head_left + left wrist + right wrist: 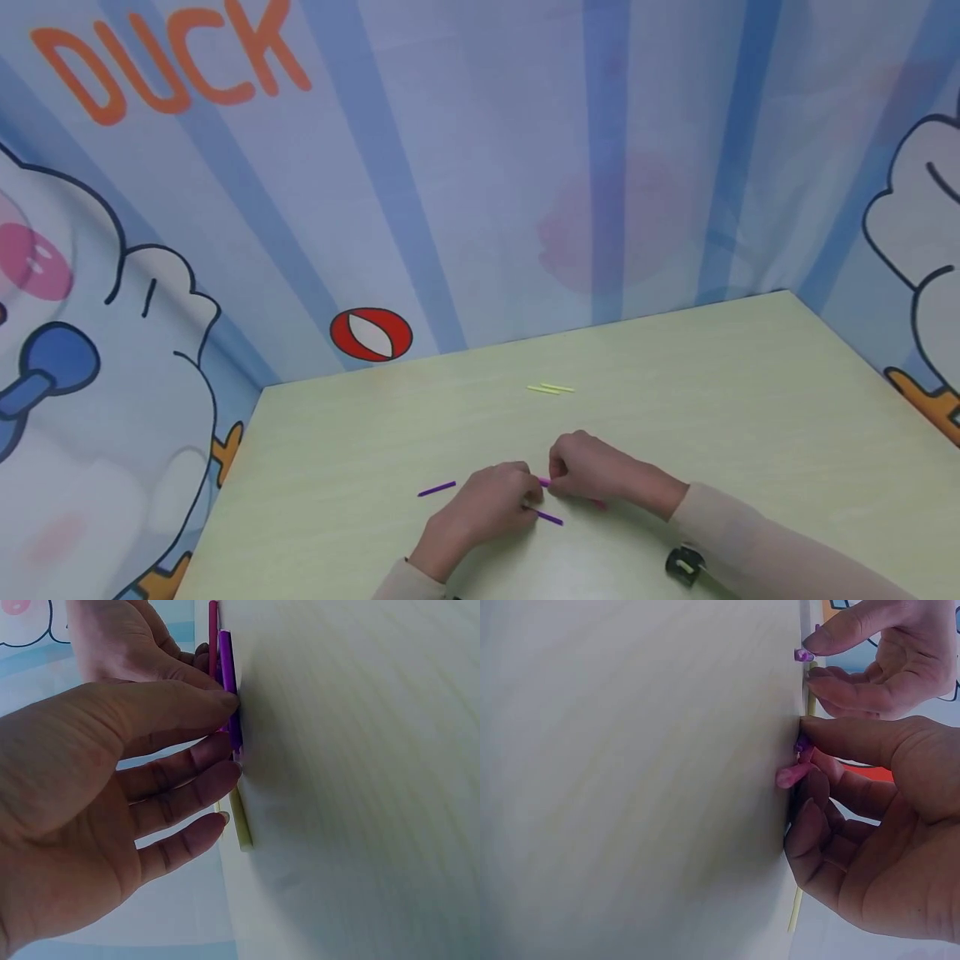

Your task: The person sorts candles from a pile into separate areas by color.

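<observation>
My left hand (491, 500) pinches a thin purple stick (550, 517) low over the table, thumb along its side in the left wrist view. Just to its right, my right hand (588, 467) holds another purple stick (803, 742) between thumb and fingers, close to the tabletop. A pink stick (789, 777) lies beside those fingers, one end sticking out past the right hand. Behind the left hand's lower fingers shows part of a yellowish stick (241, 821). The fingers hide much of the sticks.
One more purple stick (437, 489) lies left of the left hand. Farther back on the pale table (337, 442) are two yellow sticks (543, 389). A small black object (684, 566) is by the right sleeve. A printed cloth (495, 167) hangs behind the table.
</observation>
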A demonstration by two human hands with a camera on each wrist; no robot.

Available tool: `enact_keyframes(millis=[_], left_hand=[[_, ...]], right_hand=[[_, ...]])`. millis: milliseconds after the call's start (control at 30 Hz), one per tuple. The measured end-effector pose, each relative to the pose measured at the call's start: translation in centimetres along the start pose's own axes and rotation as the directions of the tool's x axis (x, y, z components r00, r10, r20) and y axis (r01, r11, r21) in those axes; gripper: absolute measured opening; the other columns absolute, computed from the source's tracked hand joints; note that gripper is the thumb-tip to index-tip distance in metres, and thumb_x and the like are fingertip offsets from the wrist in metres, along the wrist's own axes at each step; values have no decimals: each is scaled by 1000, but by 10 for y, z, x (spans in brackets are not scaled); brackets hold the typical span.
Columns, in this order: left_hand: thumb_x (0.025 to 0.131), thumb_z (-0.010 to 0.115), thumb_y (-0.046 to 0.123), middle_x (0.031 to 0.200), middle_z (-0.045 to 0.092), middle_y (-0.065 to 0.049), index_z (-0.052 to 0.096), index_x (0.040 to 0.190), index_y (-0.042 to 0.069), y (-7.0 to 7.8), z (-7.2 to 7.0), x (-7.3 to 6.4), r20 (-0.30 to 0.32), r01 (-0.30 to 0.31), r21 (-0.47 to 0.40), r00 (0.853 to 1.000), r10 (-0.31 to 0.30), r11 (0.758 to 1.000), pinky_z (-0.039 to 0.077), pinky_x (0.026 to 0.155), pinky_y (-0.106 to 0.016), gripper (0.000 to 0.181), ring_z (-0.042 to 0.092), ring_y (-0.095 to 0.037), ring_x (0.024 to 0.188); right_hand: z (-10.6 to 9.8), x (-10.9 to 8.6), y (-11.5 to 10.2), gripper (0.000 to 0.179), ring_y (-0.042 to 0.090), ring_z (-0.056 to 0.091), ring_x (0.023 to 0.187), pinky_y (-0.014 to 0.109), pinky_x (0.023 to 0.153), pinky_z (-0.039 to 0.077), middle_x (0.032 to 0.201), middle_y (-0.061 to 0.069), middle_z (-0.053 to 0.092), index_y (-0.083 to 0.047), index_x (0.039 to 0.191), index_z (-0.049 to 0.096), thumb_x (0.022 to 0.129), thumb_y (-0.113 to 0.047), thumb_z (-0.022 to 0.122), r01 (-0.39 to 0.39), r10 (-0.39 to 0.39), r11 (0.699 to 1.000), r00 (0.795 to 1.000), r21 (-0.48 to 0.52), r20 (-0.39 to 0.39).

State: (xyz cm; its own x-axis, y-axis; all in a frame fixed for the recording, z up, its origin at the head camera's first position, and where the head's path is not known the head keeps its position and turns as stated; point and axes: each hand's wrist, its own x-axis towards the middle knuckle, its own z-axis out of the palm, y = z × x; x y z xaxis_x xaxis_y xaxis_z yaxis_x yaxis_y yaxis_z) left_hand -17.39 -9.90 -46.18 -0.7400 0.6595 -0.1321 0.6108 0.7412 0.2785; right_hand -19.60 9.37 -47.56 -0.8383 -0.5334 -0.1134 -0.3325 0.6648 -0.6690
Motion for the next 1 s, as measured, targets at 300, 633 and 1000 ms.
enact_keyframes(millis=[300,633,1000], left_hand=[[85,75,8,85,62,11,79,98,16,0,-1,-2,-16,-16,-5,1000,16,1000,49,75,-19,15,56,-1,79],[85,73,6,83,62,12,78,91,17,0,3,0,-22,-50,4,998,50,999,48,74,-17,14,54,0,77],[87,73,8,85,65,9,77,90,18,0,5,1,-11,-75,36,997,75,997,48,74,-17,11,55,0,78]], right_hand=[[0,0,-2,22,5,41,38,24,55,44,58,-5,56,-14,68,62,87,-5,70,12,-12,1000,1000,-8,0],[-1,-1,-3,25,4,41,38,24,55,44,56,-5,55,-14,66,61,88,-6,70,31,-31,999,1000,-23,-4],[-1,-1,-2,23,4,43,36,24,54,44,55,-5,56,-13,67,62,88,-6,69,30,-30,999,1000,-20,0]])
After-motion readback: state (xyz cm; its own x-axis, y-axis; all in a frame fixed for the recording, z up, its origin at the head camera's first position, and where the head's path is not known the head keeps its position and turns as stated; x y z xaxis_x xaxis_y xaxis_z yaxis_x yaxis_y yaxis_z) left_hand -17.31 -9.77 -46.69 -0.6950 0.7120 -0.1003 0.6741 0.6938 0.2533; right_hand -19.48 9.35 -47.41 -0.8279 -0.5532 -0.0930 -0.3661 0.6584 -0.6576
